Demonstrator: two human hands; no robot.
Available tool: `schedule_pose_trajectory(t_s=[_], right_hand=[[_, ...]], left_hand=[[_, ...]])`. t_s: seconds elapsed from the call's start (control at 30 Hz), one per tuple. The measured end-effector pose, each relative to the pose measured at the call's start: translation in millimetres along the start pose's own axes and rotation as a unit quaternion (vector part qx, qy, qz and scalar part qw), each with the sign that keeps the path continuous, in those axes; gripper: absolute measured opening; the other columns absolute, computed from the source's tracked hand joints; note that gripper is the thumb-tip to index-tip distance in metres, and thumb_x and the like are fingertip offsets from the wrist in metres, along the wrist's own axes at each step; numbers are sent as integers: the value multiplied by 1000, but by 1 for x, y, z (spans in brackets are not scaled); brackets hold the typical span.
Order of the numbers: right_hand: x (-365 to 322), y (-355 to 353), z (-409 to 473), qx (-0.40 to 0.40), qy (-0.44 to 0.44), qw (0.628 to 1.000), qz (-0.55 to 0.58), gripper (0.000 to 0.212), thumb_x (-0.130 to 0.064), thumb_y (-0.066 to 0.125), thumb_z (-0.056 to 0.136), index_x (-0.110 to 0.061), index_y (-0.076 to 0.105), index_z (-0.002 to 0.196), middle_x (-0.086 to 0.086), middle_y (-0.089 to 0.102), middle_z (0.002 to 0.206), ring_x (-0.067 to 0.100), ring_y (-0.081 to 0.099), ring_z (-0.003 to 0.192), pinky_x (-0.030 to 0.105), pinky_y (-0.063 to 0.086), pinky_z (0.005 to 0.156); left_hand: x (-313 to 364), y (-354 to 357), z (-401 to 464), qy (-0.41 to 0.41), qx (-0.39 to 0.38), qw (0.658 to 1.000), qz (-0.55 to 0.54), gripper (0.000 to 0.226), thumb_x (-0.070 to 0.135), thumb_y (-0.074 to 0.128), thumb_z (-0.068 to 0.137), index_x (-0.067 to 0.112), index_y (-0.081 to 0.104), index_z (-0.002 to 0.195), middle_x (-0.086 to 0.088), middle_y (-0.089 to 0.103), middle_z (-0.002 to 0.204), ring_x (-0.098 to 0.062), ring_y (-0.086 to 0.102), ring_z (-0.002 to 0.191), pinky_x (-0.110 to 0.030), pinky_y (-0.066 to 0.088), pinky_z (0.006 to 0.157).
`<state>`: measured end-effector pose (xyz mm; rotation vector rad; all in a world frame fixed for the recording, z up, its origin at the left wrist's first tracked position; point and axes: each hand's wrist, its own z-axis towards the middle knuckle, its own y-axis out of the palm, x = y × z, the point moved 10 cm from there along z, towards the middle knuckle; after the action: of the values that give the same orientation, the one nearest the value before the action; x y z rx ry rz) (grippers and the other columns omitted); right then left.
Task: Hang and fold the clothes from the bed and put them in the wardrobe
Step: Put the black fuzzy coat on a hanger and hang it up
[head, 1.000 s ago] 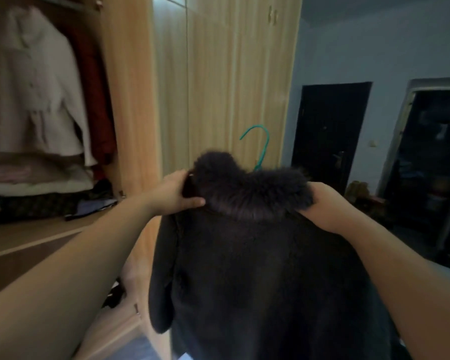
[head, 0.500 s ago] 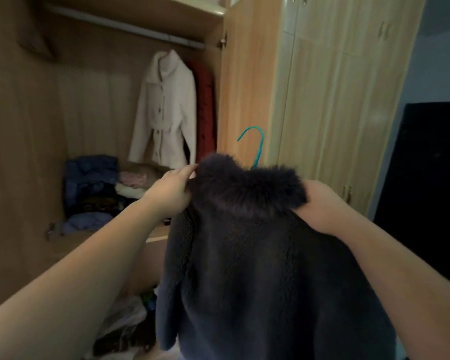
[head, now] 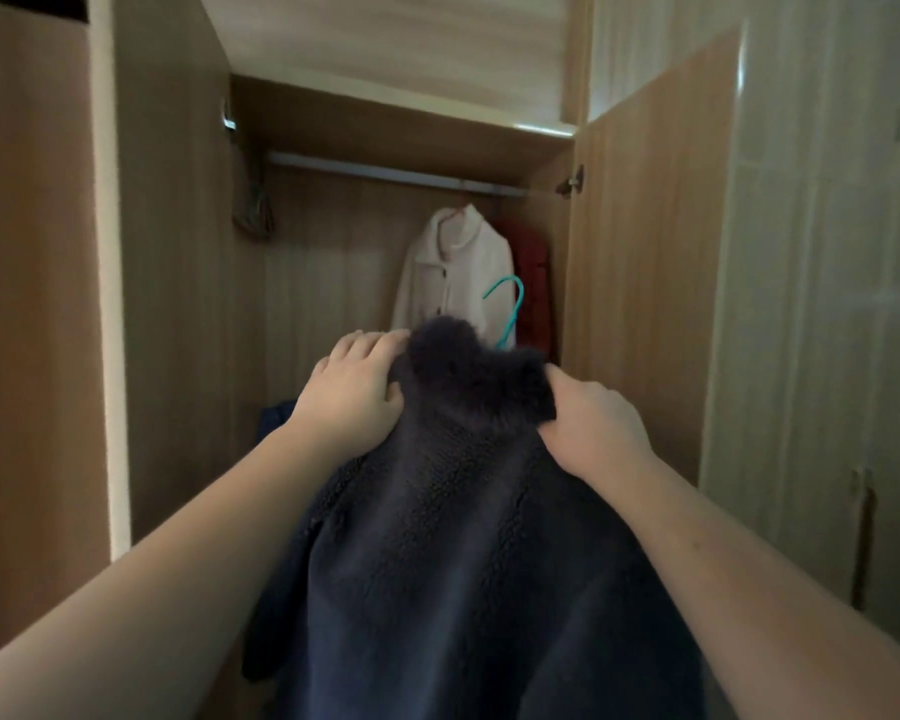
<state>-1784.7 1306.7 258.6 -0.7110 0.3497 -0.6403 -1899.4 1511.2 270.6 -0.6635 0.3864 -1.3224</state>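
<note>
cream wall panels [head: 827, 252] | right of frame | pale, vertical seams

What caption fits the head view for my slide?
Both hands, left hand and right hand, hold a dark fleece coat on a teal hanger before the open wardrobe's rail.

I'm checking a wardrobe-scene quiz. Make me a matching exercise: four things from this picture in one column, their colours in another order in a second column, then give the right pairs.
Things:
1. fleece coat held up by both hands
2. hanger hook above its collar
3. jacket hanging on the rail
4. garment hanging behind that jacket

Colours:
A. red
B. dark navy
C. white
D. teal

Pairs: 1-B, 2-D, 3-C, 4-A
</note>
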Motion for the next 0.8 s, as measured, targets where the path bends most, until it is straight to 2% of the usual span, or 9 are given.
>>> schedule_pose_trajectory(t_s=[0.1,0.17,0.37,0.53,0.7,0.8], right_hand=[[-23,16,33,16,-14,1000,-22,45,-31,55,92,-33,43,135,9,70,101,38,67,91,35,40,65],[-32,24,57,29,-18,999,-28,45,-32,55,92,-33,44,135,8,70,101,37,67,91,35,41,65],[-39,58,136,32,-27,999,3,31,-30,52,92,-33,52,123,6,69,102,37,66,94,40,50,70],[-31,86,201,44,-35,998,21,28,-30,51,93,-33,54,120,5,70,103,35,66,96,43,54,77],[-16,112,285,64,-60,996,24,37,-28,54,93,-35,51,129,1,68,107,29,66,98,38,51,72],[-9,130,338,64,-65,995,34,37,-28,58,94,-33,53,131,-3,66,102,22,65,91,34,51,69]], left_hand=[[-24,-11,14,-16,51,997,58,61,36,45,98,30,23,155,-2,24,163,-27,10,153,-50,17,120],[-40,-15,22,-28,72,994,71,61,39,44,99,30,22,155,-4,21,164,-27,7,153,-51,13,122],[-90,0,53,-61,92,987,113,63,43,41,99,30,18,156,-5,15,166,-27,2,154,-52,10,123],[-120,34,104,-81,81,983,141,63,50,31,101,34,5,157,-3,2,168,-24,-9,153,-52,5,124],[-137,58,174,-89,117,976,161,63,54,27,101,36,5,157,0,-2,168,-22,-12,153,-50,2,124],[-148,73,217,-98,131,973,166,63,54,28,102,37,3,157,1,-3,168,-22,-12,153,-50,1,124]])
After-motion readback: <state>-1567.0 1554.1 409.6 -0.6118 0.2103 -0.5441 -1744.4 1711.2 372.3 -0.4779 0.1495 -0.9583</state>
